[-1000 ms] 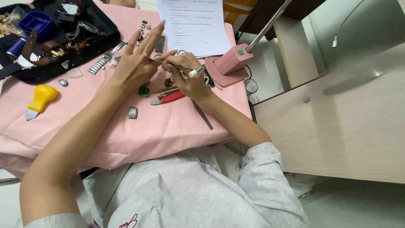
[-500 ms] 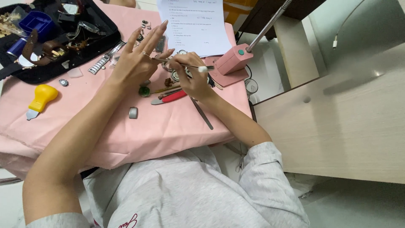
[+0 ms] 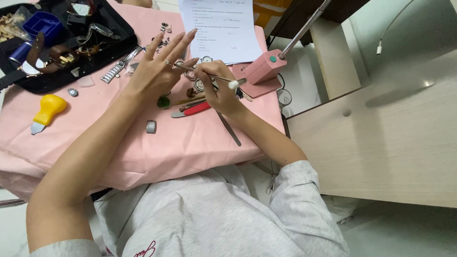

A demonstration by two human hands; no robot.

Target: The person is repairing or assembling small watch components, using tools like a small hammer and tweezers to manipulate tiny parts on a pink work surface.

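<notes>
Right hand (image 3: 216, 88) curled tight around a thin stick tool (image 3: 209, 76), white tip pointing right, above the pink cloth (image 3: 190, 143). Left hand (image 3: 159, 71) lifted, fingers fanned upward, pinching something tiny at the tool's far end.

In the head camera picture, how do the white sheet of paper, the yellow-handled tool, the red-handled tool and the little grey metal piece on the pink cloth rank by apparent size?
1. white sheet of paper
2. yellow-handled tool
3. red-handled tool, partly hidden by the right hand, so its place against the yellow one is unsure
4. grey metal piece
</notes>
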